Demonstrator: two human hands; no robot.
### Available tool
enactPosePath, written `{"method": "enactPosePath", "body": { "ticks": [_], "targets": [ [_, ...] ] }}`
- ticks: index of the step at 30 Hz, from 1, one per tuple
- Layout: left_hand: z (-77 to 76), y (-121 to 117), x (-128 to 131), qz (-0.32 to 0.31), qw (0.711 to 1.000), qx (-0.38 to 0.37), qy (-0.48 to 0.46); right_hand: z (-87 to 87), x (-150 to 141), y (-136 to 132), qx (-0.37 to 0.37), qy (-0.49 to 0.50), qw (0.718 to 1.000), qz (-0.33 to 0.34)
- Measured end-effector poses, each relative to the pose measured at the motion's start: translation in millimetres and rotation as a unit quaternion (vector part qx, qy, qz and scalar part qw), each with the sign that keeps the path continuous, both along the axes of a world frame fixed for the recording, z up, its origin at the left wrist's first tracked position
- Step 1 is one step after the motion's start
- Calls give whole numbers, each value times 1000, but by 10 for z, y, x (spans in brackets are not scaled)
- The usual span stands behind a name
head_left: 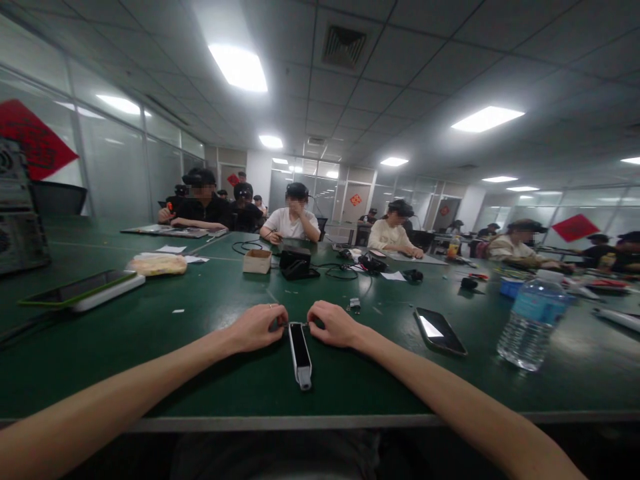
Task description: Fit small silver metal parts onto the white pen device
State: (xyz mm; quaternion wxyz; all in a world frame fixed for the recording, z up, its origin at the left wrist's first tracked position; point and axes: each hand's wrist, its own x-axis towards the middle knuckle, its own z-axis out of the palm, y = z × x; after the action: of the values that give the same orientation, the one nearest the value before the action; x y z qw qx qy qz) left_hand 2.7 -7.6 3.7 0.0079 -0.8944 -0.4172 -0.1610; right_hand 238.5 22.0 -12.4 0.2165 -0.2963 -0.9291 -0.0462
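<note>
1. Your left hand (259,327) and right hand (334,324) are apart, fingers curled; I cannot tell whether either grips anything.
2. The white gadget (301,357) lies on the green table (360,393), its far end between your hands.
3. To your right, a phone (440,331) lies near a water bottle (531,323).

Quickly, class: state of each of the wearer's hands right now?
Left hand: curled beside the slim device; grip cannot be told.
Right hand: curled on the device's other side; grip cannot be told.

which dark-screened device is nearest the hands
The slim white device, its far end between them; the black phone lies farther right, the green-edged device far left.
</note>
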Motion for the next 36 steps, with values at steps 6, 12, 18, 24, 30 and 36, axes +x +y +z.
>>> {"method": "enactPosePath", "body": {
  "ticks": [6,12,18,24,30,36],
  "targets": [
    [-24,29,-17,-13,1000,-2,-4,9,9,-4,-6,2,1000,8],
    [-43,51,-23,-23,1000,-4,-10,43,14,-28,-17,5,1000,20],
    [2,13,0,-16,1000,-8,-4,18,25,-4,-17,6,1000,24],
    [0,15,2,-8,1000,-14,-2,16,26,-1,-16,6,1000,26],
    [-8,22,-10,-14,1000,-10,-3,33,27,-2,-27,10,999,30],
    [-7,18,-16,-11,1000,-18,-4,-8,25,23,-48,37,998,30]
  ]
}}
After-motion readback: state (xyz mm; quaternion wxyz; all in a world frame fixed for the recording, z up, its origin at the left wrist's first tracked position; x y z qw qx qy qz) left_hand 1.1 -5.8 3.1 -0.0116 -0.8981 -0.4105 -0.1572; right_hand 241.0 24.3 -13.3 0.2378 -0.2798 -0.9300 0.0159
